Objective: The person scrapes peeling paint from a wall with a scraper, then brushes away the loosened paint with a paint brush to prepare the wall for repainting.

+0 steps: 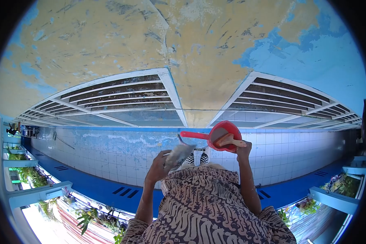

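My right hand [243,150] is closed on the rim of a red dipper [236,127] at the centre right. Its handle points left, and greyish material lies inside. A brush with a wooden handle [228,140] rests across the dipper, its handle end close to my right hand. My left hand [159,166], left of the dipper, is wrapped round a whitish, stained cloth-like bundle [179,157], blurred at its upper end. The bundle is just below the dipper's handle. Ahead stands a wall [207,49] with yellowish and light blue patches of worn paint.
Two louvred windows with white frames [166,77] are set in the wall. White tiles [110,156] line the part below them. Checkered shoes [204,157] show beyond my patterned clothing. Light blue beams [40,195] and plants [85,217] are at the lower sides.
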Motion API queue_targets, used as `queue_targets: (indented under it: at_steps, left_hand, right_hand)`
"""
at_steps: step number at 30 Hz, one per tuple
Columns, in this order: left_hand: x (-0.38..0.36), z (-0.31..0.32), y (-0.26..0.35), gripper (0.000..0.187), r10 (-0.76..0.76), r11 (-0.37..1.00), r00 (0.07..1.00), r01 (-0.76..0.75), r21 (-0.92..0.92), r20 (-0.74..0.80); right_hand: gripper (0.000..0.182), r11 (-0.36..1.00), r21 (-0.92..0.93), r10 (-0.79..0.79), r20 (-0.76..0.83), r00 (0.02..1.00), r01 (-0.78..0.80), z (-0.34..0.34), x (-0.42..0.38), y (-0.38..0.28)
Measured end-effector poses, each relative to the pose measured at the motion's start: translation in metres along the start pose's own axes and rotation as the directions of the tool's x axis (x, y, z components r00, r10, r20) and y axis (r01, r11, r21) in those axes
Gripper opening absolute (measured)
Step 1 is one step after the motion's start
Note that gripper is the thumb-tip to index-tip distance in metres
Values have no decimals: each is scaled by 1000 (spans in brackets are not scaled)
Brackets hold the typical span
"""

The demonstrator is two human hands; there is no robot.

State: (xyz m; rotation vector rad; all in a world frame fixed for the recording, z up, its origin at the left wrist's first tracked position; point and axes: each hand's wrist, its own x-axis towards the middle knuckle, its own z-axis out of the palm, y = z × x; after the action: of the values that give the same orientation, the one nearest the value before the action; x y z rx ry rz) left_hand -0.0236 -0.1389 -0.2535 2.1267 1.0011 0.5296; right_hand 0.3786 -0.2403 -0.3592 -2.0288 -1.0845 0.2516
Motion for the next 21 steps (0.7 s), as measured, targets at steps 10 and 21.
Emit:
queue_targets:
  at_steps: [10, 21]
  left_hand:
    - [28, -13, 52, 59, -326, -332, 941, -27, -943, 88]
    - [65, -120, 124, 40, -56, 897, 856, -183, -403, -514]
  right_hand:
    - [31, 996, -83, -13, -46, 999, 9, 17, -4, 46]
    - [61, 955, 298, 86, -244, 966, -10, 35, -3, 53]
